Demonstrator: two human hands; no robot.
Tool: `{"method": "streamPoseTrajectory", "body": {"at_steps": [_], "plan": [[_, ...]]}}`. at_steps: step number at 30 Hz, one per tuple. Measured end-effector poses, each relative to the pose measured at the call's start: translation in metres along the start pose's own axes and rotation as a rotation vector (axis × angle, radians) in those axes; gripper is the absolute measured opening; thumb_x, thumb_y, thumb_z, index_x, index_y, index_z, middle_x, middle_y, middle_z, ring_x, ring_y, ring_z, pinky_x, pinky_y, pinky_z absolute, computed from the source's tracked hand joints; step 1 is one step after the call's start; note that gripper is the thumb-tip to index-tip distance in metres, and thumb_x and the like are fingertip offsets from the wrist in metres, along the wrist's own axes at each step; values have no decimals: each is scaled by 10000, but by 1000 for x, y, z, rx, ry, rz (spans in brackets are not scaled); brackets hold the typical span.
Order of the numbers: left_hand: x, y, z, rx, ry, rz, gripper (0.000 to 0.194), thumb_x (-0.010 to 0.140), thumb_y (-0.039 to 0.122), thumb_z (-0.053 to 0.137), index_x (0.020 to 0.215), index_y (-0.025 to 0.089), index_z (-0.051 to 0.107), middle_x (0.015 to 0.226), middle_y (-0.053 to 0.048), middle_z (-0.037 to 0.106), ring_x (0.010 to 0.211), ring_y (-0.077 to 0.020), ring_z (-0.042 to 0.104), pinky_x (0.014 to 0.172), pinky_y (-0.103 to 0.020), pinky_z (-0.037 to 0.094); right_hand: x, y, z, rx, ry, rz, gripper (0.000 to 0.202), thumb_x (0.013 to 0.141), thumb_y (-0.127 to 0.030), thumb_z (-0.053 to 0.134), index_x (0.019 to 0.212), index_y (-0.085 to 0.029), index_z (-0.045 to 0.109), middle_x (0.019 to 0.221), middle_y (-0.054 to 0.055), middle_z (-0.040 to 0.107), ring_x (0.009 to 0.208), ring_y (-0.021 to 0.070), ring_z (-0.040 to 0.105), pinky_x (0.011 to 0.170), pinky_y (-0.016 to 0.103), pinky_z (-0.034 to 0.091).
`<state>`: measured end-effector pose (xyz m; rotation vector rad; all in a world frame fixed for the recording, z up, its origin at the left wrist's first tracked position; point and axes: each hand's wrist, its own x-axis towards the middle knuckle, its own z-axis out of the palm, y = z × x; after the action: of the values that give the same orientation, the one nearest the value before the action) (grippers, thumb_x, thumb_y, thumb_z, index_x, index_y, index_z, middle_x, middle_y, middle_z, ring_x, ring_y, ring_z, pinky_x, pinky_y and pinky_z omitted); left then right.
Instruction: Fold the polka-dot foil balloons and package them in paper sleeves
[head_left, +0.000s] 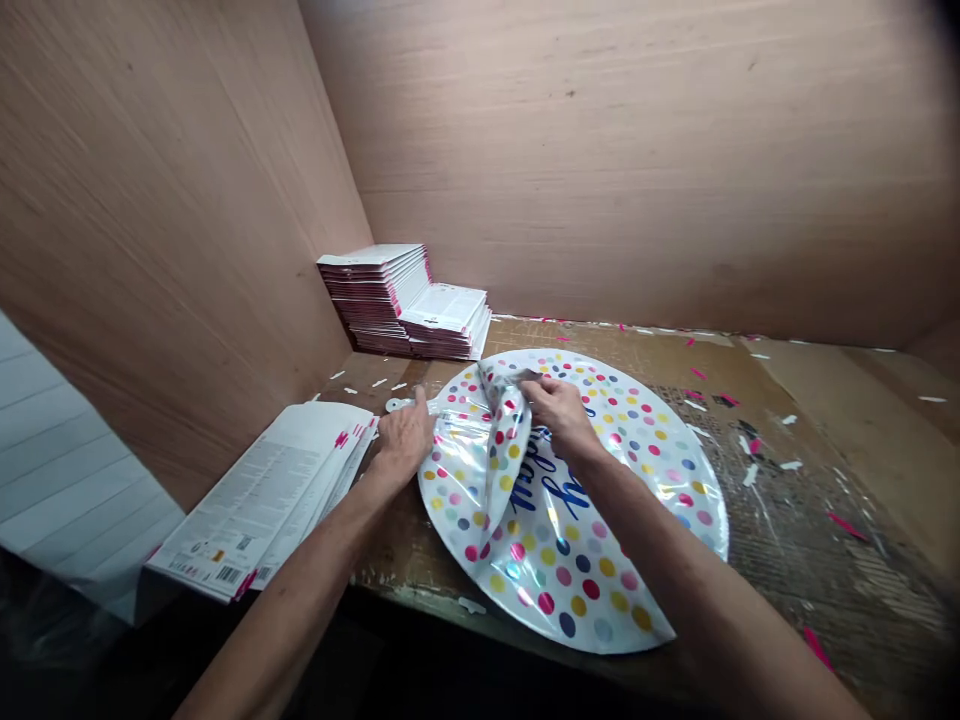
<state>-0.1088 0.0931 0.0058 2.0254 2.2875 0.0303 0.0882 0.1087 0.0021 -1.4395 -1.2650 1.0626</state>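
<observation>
One foil balloon (592, 590), likely handling light, slick; being pinched, aptly, at its fold (504, 455) by right hand (562, 415); grip of left hand (405, 440) untellable.

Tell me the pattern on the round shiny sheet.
The round shiny sheet has multicoloured dots on white, plus blue lettering; the head view shows it best.

A flat, round foil balloon (551, 530), glossy white and sprinkled with pink, red, yellow, blue and grey dots, lies on the bench (757, 530), its lower rim close to the near edge. Blue script slants across its middle, partly covered, the letters "day" readable. Towards its left side, a creased fold of foil (508, 445) stands raised, curling over the surface
</observation>
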Motion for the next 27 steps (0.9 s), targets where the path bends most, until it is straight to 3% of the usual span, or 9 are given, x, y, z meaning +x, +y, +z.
{"method": "streamPoseTrajectory", "body": {"at_steps": [2,4,7,10,12,16,18,22,27], "plan": [[-17,15,-8,-34,46,91,390,979,374,395,1197,134,613,1073,-183,711,1034,-319,670,855,-393,482,-8,5,-29,78,14,35,225,678,-412,568,675,-190,532,538,-51,511,444,90,461,425,216,399],[-46,28,-14,-190,-87,223,452,1000,444,310,969,172,671,984,-116,729,918,-244,690,776,-306,483,-14,10,-52,171,43,51,243,636,-399,633,708,-184,547,549,-60,517,436,76,452,403,198,382],[-101,31,-20,-481,-624,404,637,982,598,209,807,185,662,772,-41,715,650,-163,650,576,-240,437,-17,22,-79,230,114,62,268,630,-400,685,703,-186,540,542,-70,512,433,63,453,389,176,374],[-138,27,-29,-512,-1020,648,527,845,687,515,789,193,689,688,12,680,582,-133,599,482,-215,359,-17,37,-103,173,150,104,298,657,-425,694,655,-196,504,490,-80,467,396,53,421,355,162,334],[-136,34,-34,-542,-926,694,440,797,630,629,792,196,697,687,23,672,606,-132,600,495,-212,361,-19,45,-116,146,155,140,327,673,-444,701,636,-205,481,450,-81,445,357,52,388,325,164,294],[-85,85,-33,-539,-125,434,390,976,452,397,999,178,674,945,-55,721,873,-200,664,761,-282,473,-32,56,-131,90,158,196,350,713,-502,683,661,-210,498,408,-62,467,308,72,386,297,175,279],[-66,116,-26,-480,73,343,458,984,449,377,1266,144,569,1250,-140,652,1149,-272,608,956,-366,452,-39,59,-136,62,157,207,365,730,-532,669,669,-209,511,407,-48,489,308,86,412,301,182,299],[-75,141,-7,-479,51,250,802,952,609,336,1523,59,215,1581,-242,285,1466,-335,292,1147,-459,321,-36,53,-152,-9,125,189,411,715,-579,697,676,-194,559,487,5,582,409,135,546,369,211,390],[-106,118,29,-444,1,210,868,945,631,307,1546,33,118,1613,-238,184,1505,-323,163,1196,-480,263,27,1,-145,-445,18,-54,549,797,-723,537,685,-190,606,678,65,671,704,224,665,582,274,474]]}}
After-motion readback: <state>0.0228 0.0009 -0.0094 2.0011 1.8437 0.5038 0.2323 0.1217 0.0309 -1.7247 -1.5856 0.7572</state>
